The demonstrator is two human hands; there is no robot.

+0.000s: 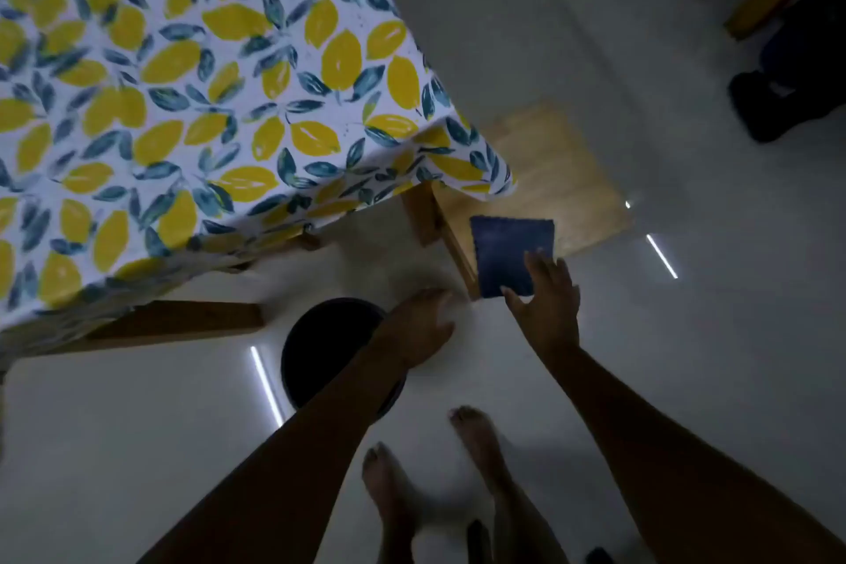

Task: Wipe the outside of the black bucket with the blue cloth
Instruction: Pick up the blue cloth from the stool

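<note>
Black plastic, round and smooth-walled: the bucket (320, 348) stands upright on the pale glossy floor (137, 449), seen from above, its dark mouth open and part of its right rim hidden under the left forearm. Left hand (419, 327) lies over that rim edge, palm down, fingers (439, 302) loosely curled and blurred; cannot tell whether it grips the rim or merely rests there. Blue cloth (510, 254), a flat rectangle with a fine zigzag edge and a soft nap, lies on the light wooden seat of a stool (549, 169), near corner hanging just past the seat edge. Right hand (547, 298) is spread wide, fingertips (535, 259) overlapping the cloth's near edge; nothing is enclosed in it. Cloth sits just beyond and to the right of the bucket, apart from it. Worktop (183, 82) above left is draped in a white cloth printed with yellow lemons and teal leaves, hem falling over wooden legs. Two bare feet (389, 485) on the floor below the bucket. Strip-light reflections streak the tiles.
</note>
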